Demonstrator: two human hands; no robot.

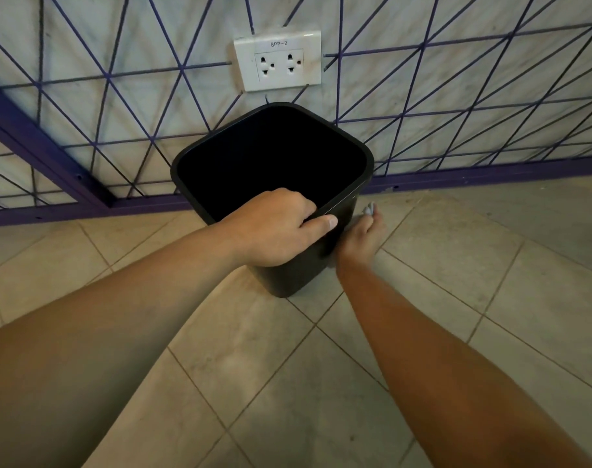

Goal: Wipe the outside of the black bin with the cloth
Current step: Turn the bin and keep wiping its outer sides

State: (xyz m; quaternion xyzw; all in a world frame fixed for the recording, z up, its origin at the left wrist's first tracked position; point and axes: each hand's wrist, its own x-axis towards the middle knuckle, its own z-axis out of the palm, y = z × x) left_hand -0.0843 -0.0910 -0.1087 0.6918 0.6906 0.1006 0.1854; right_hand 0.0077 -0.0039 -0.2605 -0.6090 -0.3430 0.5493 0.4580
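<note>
The black bin stands on the tiled floor close to the wall, its square mouth open toward me and its inside dark. My left hand grips the near rim, fingers curled inside and thumb along the outside edge. My right hand is low against the bin's right outer side and holds a small grey cloth, of which only a bunched tip shows above the fingers. The lower right side of the bin is partly hidden behind that hand.
A white double wall socket sits above the bin on a pale wall crossed by purple lines. A purple skirting strip runs along the wall's foot. Beige floor tiles spread around the bin.
</note>
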